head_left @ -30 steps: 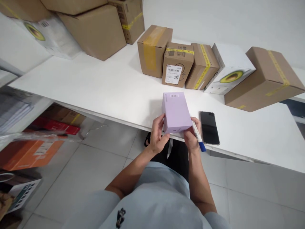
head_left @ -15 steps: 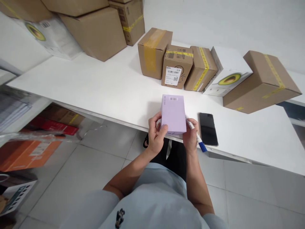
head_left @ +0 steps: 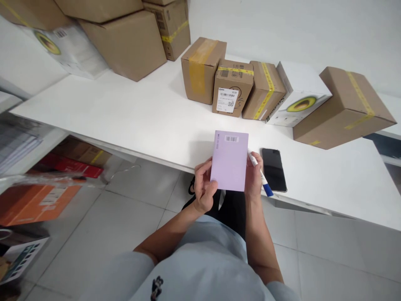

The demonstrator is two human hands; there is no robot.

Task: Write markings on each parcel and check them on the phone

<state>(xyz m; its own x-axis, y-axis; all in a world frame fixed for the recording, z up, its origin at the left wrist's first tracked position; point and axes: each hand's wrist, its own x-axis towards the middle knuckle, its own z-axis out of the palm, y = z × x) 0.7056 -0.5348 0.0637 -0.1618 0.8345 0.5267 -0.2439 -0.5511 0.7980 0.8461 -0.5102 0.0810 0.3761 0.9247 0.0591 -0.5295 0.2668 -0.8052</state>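
A light purple box (head_left: 230,163) with a barcode label near its far edge is held up at the table's front edge, its broad face turned toward me. My left hand (head_left: 204,186) grips its left side, the thumb on the near left corner and the fingers behind. At the right side of the box is my right hand (head_left: 254,177), its fingers partly hidden by the box. A white marker with a blue cap (head_left: 260,173) is held in that same hand, slanting with the cap toward me. Just right of it a black phone (head_left: 274,169) lies on the table.
On the white table (head_left: 140,121) stand several taped cartons, among them a carton with a shipping label (head_left: 233,90) and a white avocado-print box (head_left: 297,98). Larger cartons (head_left: 125,46) are stacked at the back left. Below, an orange box (head_left: 40,200) sits at the left.
The purple box has tilted so that its broad face turns more toward me, and its near end face no longer shows. Both hands and the marker have shifted slightly with it.
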